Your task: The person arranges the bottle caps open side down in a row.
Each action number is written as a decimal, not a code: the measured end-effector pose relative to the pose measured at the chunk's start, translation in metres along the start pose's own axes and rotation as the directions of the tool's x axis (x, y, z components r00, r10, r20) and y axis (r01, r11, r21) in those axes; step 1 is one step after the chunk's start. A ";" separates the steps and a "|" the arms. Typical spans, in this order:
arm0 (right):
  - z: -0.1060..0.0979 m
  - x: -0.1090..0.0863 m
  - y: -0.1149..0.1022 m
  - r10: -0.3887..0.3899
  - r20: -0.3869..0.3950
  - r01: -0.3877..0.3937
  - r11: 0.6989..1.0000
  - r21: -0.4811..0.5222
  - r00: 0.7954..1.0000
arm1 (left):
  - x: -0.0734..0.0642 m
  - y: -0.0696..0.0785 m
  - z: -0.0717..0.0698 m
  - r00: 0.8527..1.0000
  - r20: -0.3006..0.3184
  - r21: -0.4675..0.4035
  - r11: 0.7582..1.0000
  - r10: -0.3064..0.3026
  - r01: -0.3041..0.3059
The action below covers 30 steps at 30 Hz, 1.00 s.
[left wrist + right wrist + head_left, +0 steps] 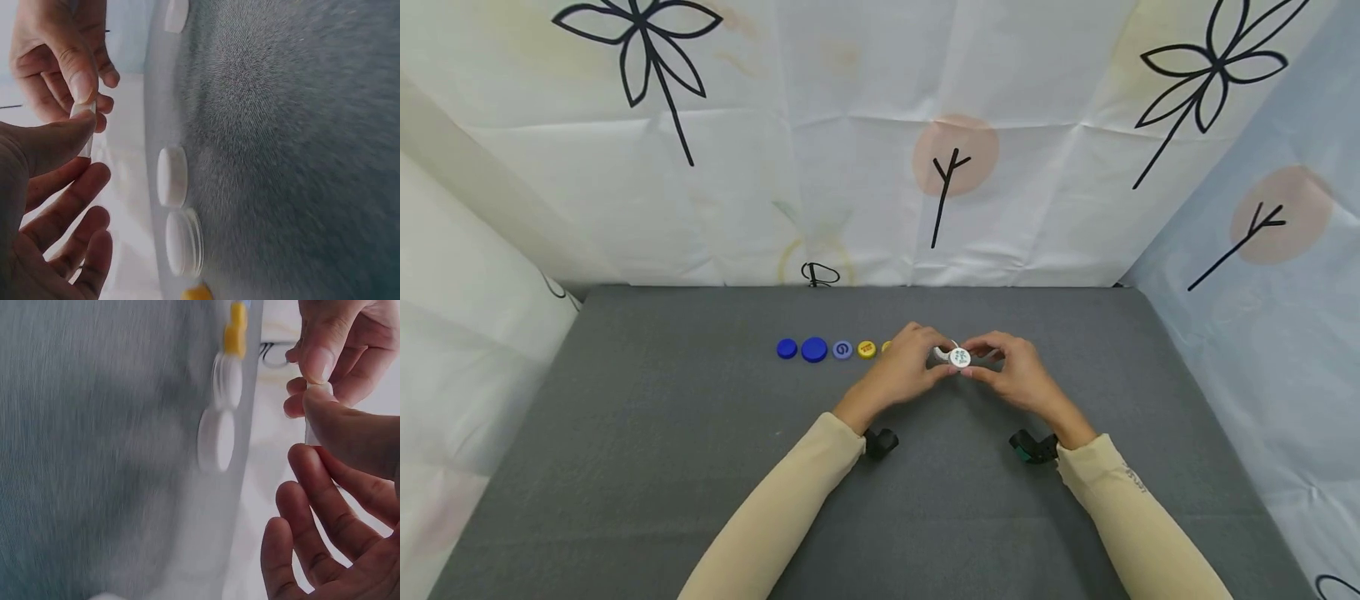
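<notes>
A small white bottle cap [959, 358] with green print on its top is held up between both hands. My left hand [904, 368] pinches its left side by thumb and finger, and my right hand [1019, 373] pinches the right side. The thumbs nearly meet at the cap's edge in the left wrist view, where the cap [87, 149] is mostly covered by fingers. The remaining fingers of each hand are loosely bent. Below the hands, a white cap [216, 440] and a ridged white cap [228, 381] rest on the grey table.
Leftward the row continues with a yellow cap [867, 349], a pale blue cap [842, 349], a large blue cap [814, 349] and a smaller blue cap [786, 348]. Another yellow cap [886, 345] is partly behind my left hand. Another white object [177, 15] lies farther right.
</notes>
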State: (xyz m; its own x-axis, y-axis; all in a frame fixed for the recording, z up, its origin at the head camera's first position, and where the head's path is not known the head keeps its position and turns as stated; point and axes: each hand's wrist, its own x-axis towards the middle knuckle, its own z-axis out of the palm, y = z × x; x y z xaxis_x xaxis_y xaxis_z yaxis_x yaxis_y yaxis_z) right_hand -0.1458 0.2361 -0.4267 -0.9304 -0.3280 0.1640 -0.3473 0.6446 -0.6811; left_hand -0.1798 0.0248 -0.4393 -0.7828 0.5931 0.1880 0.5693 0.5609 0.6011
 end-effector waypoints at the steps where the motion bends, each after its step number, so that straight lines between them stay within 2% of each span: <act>1: -0.002 0.001 0.003 0.012 0.004 -0.012 1.000 -0.012 1.000 | 0.004 0.001 0.002 1.000 0.003 0.026 1.000 -0.004 0.003; 6: -0.008 0.005 0.014 0.068 0.017 -0.066 0.995 -0.068 0.998 | 0.023 0.004 0.014 0.999 0.016 0.137 0.990 -0.038 0.035; 16: -0.008 0.013 0.027 0.149 0.038 -0.144 0.983 -0.117 0.988 | 0.044 0.002 0.037 0.993 0.005 0.246 0.963 -0.115 0.111; 23: -0.004 0.021 0.038 0.204 0.071 -0.193 0.971 -0.138 0.976 | 0.051 0.003 0.046 0.977 0.022 0.261 0.944 -0.213 0.200; 30: -0.003 0.025 0.042 0.212 0.088 -0.196 0.967 -0.160 0.973 | 0.053 0.005 0.049 0.969 0.032 0.297 0.928 -0.244 0.224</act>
State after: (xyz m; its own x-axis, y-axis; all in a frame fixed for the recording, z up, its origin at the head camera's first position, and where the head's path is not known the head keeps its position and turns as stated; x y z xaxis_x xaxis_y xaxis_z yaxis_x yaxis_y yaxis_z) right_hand -0.1842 0.2566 -0.4487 -0.9688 -0.2434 -0.0475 -0.1722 0.7982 -0.5772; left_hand -0.2063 0.0873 -0.4643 -0.8898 0.4563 0.0105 0.4276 0.8253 0.3690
